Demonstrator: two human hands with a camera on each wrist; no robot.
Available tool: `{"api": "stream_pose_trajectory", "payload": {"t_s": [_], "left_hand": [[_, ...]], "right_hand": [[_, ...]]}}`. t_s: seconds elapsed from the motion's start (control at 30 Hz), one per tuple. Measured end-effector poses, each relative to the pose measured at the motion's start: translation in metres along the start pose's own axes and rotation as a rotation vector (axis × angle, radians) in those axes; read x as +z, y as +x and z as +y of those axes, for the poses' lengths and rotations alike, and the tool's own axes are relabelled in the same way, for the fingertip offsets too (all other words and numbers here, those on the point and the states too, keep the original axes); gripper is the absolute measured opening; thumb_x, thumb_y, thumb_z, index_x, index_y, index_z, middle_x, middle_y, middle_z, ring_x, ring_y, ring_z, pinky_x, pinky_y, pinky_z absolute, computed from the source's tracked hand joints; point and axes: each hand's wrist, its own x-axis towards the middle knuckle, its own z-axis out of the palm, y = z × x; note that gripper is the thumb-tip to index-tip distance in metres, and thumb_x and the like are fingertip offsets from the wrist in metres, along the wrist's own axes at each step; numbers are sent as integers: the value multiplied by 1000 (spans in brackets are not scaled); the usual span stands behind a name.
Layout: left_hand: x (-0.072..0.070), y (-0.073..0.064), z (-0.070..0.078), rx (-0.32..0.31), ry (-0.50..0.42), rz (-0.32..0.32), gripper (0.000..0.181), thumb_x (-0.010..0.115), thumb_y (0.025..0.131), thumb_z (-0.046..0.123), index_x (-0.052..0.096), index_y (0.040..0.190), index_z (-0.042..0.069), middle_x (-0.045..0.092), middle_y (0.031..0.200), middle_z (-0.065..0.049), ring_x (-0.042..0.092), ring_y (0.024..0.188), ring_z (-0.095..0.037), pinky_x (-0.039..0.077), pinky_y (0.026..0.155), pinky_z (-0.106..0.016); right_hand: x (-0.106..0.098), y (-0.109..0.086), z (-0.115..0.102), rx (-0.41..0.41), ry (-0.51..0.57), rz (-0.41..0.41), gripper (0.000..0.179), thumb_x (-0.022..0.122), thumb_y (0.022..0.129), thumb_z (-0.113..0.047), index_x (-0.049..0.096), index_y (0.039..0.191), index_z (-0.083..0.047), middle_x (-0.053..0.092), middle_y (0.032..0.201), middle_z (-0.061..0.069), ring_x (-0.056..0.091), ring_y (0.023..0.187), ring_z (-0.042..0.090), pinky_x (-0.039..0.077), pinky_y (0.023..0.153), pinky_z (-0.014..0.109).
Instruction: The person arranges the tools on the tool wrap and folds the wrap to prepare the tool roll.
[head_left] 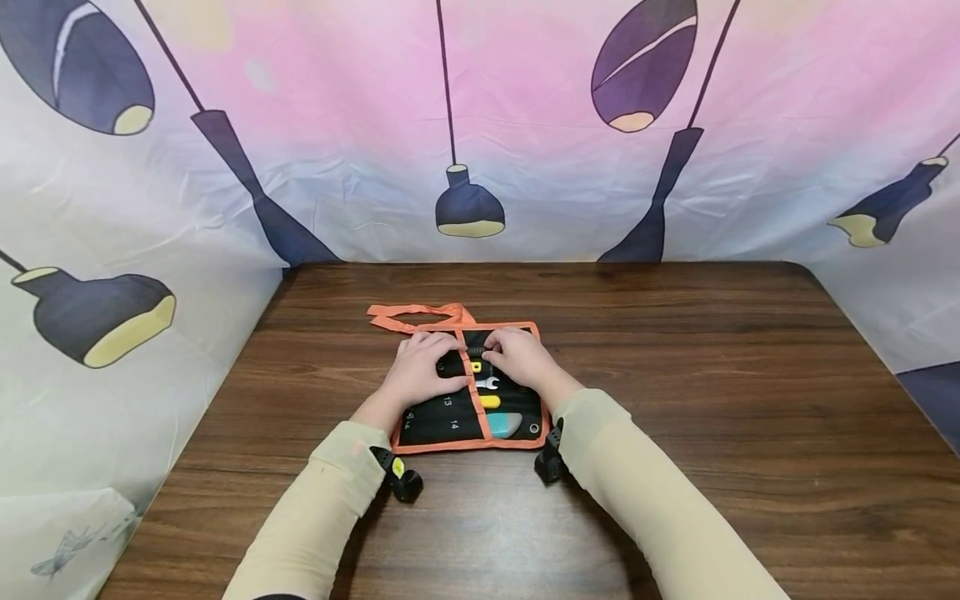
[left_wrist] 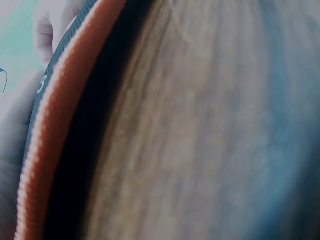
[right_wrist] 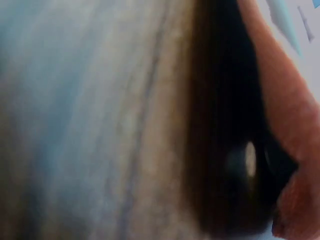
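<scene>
A black tool roll (head_left: 431, 425) with orange trim lies unfolded on the table, white numbers printed on its left half. Across its left part my left hand (head_left: 422, 367) rests, with thumb and fingers spread toward the orange middle band (head_left: 474, 392). My right hand (head_left: 517, 357) pinches a small dark ridged tool (head_left: 477, 352) by the upper pockets; its kind is hidden by the fingers. Below it a silver wrench (head_left: 488, 383), a yellow-handled tool (head_left: 489, 402) and a teal tool with a grey tip (head_left: 504, 425) stick out of the band.
The orange tie straps (head_left: 420, 315) stretch out beyond the roll's top left edge. Dark wood tabletop (head_left: 712, 400) surrounds the roll, and a printed cloth (head_left: 375, 200) hangs behind the table. Both wrist views are blurred, mostly wood and orange trim.
</scene>
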Motion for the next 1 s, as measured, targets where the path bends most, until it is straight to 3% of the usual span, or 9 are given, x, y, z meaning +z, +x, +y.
{"api": "stream_pose_trajectory", "payload": {"t_s": [0.3, 0.7, 1.0], "left_hand": [[2, 1, 0, -1, 8, -40, 63, 63, 75, 63, 57, 125, 25, 51, 131, 2, 38, 121, -25, 28, 95, -52], [1, 1, -2, 15, 1, -12, 62, 64, 75, 63, 57, 123, 25, 53, 130, 3, 39, 122, -24, 29, 94, -52], [-1, 1, 1, 2, 4, -34, 64, 64, 76, 60, 55, 128, 24, 51, 133, 0, 37, 124, -26, 26, 96, -52]], "right_hand": [[2, 0, 2, -4, -24, 6, 18, 60, 93, -23, 66, 104, -10, 61, 93, 1, 57, 81, 14, 46, 76, 33], [5, 5, -7, -44, -161, -8, 19, 54, 96, -24, 63, 107, -12, 61, 106, 2, 58, 96, 17, 46, 84, 35], [11, 9, -9, -17, -85, 0, 19, 56, 95, -25, 63, 107, -12, 58, 102, 2, 55, 92, 16, 44, 81, 34]]}}
